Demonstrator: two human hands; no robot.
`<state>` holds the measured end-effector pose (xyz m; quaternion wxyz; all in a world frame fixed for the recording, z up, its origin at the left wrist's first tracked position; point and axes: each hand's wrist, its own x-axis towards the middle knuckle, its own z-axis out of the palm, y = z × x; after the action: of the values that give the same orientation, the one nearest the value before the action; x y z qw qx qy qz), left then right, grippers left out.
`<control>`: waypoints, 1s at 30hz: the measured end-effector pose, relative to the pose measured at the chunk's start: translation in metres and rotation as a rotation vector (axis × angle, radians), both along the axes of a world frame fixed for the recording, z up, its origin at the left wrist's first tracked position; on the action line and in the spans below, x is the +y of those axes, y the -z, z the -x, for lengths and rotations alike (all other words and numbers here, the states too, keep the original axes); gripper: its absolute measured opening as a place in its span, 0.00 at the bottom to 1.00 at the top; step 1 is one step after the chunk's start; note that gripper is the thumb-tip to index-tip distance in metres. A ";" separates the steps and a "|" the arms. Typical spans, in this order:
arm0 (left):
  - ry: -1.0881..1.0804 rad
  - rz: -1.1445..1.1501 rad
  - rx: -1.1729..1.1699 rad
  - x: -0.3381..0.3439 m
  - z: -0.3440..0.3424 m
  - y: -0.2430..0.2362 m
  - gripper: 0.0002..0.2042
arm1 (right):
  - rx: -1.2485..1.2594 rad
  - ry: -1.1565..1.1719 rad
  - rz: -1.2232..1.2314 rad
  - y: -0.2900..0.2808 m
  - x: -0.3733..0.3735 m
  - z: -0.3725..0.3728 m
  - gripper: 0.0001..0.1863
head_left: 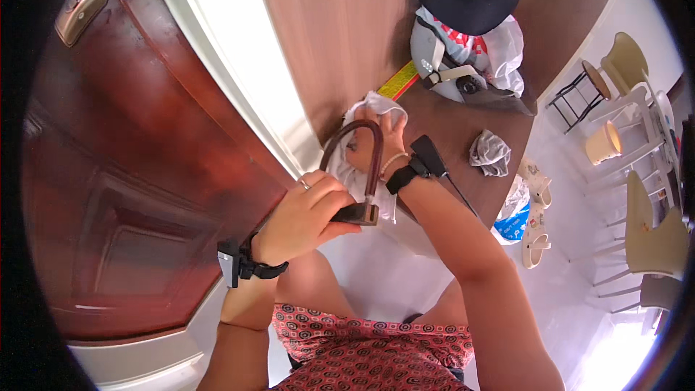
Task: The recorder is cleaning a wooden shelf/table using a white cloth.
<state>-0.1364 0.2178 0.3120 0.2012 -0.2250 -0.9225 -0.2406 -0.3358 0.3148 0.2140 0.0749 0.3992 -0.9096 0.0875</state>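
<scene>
My left hand (310, 210) is wrapped round the black crossbar of a U-lock (376, 163), whose dark brown shackle arches upward, away from me. Behind the shackle, my right hand (384, 141) grips a pale whitish cloth (347, 172) at the near left corner of a brown wooden cabinet top (441, 127). Part of the cloth hangs down over the cabinet's edge. The shackle overlaps the cloth and part of the right hand, so I cannot tell whether the cloth touches the lock. A crumpled grey cloth (491, 152) lies farther right on the top.
A dark red door (145, 195) stands close on my left. Toward the back of the cabinet are a grey helmet (423, 47), plastic bags (504, 47) and a black cap (467, 7). Pale clogs (534, 246) and a blue-and-white bag (514, 221) are on the floor, with chairs (641, 224) farther right.
</scene>
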 end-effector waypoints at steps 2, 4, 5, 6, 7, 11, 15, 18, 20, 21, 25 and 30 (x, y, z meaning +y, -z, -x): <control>-0.091 -0.013 -0.002 -0.007 -0.005 0.001 0.21 | 0.014 -0.072 0.036 -0.001 0.000 -0.012 0.41; -0.112 -0.023 0.010 -0.012 -0.006 0.004 0.21 | -0.191 -0.273 0.052 -0.005 0.005 -0.016 0.37; -0.127 -0.016 0.028 -0.012 -0.005 0.005 0.21 | -0.206 -0.442 0.136 -0.007 0.011 -0.015 0.35; -0.141 -0.010 0.044 -0.012 -0.004 0.006 0.20 | -0.204 -0.449 0.139 -0.009 0.016 -0.013 0.35; -0.148 -0.006 0.045 -0.014 -0.002 0.005 0.20 | -0.204 -0.389 0.161 -0.010 0.019 -0.012 0.33; -0.155 0.030 0.036 -0.011 0.011 0.006 0.21 | 0.016 -0.213 0.243 -0.015 0.009 -0.006 0.35; -0.130 0.017 0.082 -0.004 0.020 0.011 0.21 | -0.047 -0.266 0.172 -0.022 0.006 0.002 0.33; -0.147 0.025 0.085 -0.002 0.013 0.018 0.20 | -0.253 -0.504 0.210 -0.019 0.032 -0.008 0.27; -0.137 0.010 0.050 -0.001 0.005 0.019 0.21 | -0.169 -0.795 0.199 -0.005 0.048 -0.011 0.28; -0.143 -0.012 0.047 -0.001 -0.001 0.019 0.21 | -0.166 -0.798 0.198 -0.010 0.061 -0.015 0.28; -0.110 0.010 0.014 0.008 -0.026 0.008 0.20 | -0.073 -0.565 0.057 -0.025 0.113 0.005 0.32; -0.091 0.060 -0.052 0.018 -0.048 0.006 0.18 | 0.033 0.021 -0.071 -0.023 0.087 -0.004 0.35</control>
<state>-0.0888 0.2362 0.3058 0.1813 -0.1825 -0.9434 -0.2094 -0.3315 0.4013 0.2373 0.0765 0.3934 -0.9149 0.0477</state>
